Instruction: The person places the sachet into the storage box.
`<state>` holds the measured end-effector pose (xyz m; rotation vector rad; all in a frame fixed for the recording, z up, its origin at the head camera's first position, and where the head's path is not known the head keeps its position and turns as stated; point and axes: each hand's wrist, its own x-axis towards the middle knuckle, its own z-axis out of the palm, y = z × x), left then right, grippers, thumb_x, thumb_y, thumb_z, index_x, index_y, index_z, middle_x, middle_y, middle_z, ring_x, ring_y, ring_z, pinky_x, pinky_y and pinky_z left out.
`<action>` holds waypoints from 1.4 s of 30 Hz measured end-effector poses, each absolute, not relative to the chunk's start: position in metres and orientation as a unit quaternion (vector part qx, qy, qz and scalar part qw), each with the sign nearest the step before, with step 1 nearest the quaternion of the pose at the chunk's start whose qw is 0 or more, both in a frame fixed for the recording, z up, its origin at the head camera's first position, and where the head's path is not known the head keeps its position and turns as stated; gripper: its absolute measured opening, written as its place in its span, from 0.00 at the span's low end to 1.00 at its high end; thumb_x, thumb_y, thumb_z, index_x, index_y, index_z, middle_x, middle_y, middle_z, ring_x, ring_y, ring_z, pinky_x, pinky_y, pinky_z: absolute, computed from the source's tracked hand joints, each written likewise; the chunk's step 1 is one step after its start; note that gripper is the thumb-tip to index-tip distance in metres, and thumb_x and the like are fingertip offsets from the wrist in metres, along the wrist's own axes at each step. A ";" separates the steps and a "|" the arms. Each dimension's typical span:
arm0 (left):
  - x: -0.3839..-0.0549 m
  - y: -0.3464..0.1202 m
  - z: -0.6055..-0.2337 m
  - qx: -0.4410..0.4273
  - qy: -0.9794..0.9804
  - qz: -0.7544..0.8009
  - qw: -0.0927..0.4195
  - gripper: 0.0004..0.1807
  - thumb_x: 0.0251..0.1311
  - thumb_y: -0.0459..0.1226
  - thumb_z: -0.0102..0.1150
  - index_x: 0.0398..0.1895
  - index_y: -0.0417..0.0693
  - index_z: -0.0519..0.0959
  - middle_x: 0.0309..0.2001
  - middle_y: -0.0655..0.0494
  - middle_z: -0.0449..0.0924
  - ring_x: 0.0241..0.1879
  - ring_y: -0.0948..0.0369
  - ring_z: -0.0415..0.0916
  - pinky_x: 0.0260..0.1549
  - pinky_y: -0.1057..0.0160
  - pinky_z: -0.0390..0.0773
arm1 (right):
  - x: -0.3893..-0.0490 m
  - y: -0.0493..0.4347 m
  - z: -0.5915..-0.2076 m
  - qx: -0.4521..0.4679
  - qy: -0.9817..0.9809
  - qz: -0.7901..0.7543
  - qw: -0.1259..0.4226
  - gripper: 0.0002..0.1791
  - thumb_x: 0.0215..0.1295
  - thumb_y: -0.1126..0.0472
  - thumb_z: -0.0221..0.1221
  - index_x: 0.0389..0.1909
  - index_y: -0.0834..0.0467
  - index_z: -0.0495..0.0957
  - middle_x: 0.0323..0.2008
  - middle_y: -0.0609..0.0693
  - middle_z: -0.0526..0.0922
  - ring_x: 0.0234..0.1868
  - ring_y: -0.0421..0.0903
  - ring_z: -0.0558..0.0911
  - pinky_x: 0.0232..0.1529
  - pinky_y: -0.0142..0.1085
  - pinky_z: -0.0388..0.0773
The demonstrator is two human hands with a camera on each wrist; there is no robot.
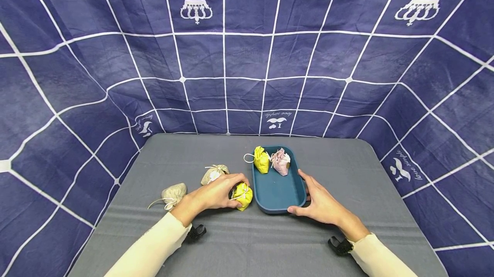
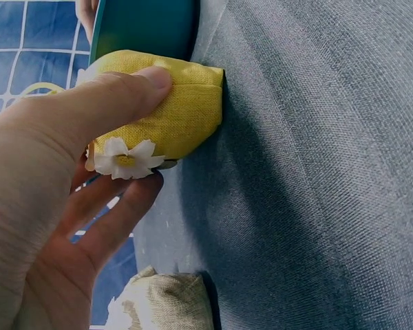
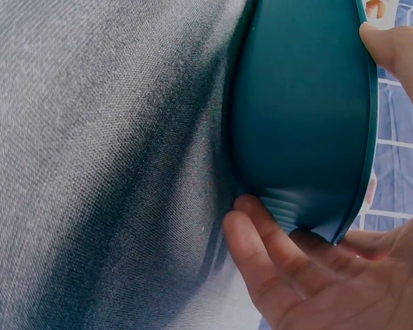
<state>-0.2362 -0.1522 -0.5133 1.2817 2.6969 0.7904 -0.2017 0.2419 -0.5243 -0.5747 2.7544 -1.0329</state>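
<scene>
My left hand [image 1: 217,193] pinches a small yellow drawstring pouch [image 1: 244,196] between thumb and fingers, just left of the blue-green tray [image 1: 275,192]. A white cloth flower sits on this pouch, plain in the left wrist view, where its yellow fabric [image 2: 189,110] appears close over the grey cloth. At the tray's near right corner, my right hand [image 1: 323,203] holds the tray, thumb on the rim and fingers along the outer wall [image 3: 303,110]. Inside, at the far end, lie another yellow pouch [image 1: 261,161] and a pink pouch [image 1: 281,163].
Two beige drawstring pouches lie on the left: one [image 1: 174,194] beside my left forearm, the other [image 1: 210,173] partly hidden behind my left hand. Grey cloth [image 1: 328,157] covers the table. Blue fabric with white lines [image 1: 247,58] hangs around the back and sides.
</scene>
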 end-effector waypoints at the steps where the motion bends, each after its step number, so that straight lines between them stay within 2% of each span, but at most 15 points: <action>1: -0.236 -0.152 -0.513 0.416 0.872 0.256 0.026 0.34 0.58 0.39 0.92 0.65 0.53 0.82 0.60 0.59 0.92 0.59 0.62 0.89 0.65 0.56 0.89 | -0.202 0.242 -0.524 -0.191 0.917 -0.344 0.072 0.73 0.62 0.34 0.84 0.94 0.63 0.52 0.82 0.71 0.71 0.64 0.54 0.89 0.58 0.42 0.93; 19: -0.234 -0.155 -0.512 0.413 0.873 0.261 0.003 0.30 0.58 0.37 0.89 0.61 0.56 0.83 0.53 0.61 0.91 0.52 0.66 0.85 0.56 0.61 0.89 | -0.201 0.242 -0.525 -0.190 0.916 -0.346 0.075 0.74 0.62 0.34 0.85 0.94 0.63 0.51 0.83 0.71 0.70 0.64 0.54 0.90 0.57 0.41 0.93; 33: -0.234 -0.157 -0.508 0.399 0.882 0.249 -0.014 0.28 0.59 0.40 0.89 0.60 0.57 0.82 0.52 0.62 0.89 0.52 0.65 0.85 0.56 0.59 0.89 | -0.202 0.243 -0.526 -0.194 0.915 -0.346 0.072 0.74 0.62 0.35 0.85 0.93 0.64 0.51 0.82 0.72 0.70 0.63 0.54 0.89 0.58 0.42 0.94; 42: -0.232 -0.156 -0.504 0.387 0.887 0.244 -0.057 0.29 0.60 0.42 0.88 0.62 0.54 0.83 0.53 0.60 0.90 0.52 0.62 0.88 0.57 0.57 0.90 | -0.202 0.243 -0.525 -0.189 0.917 -0.343 0.076 0.74 0.62 0.33 0.84 0.94 0.63 0.51 0.84 0.71 0.70 0.65 0.54 0.89 0.59 0.42 0.93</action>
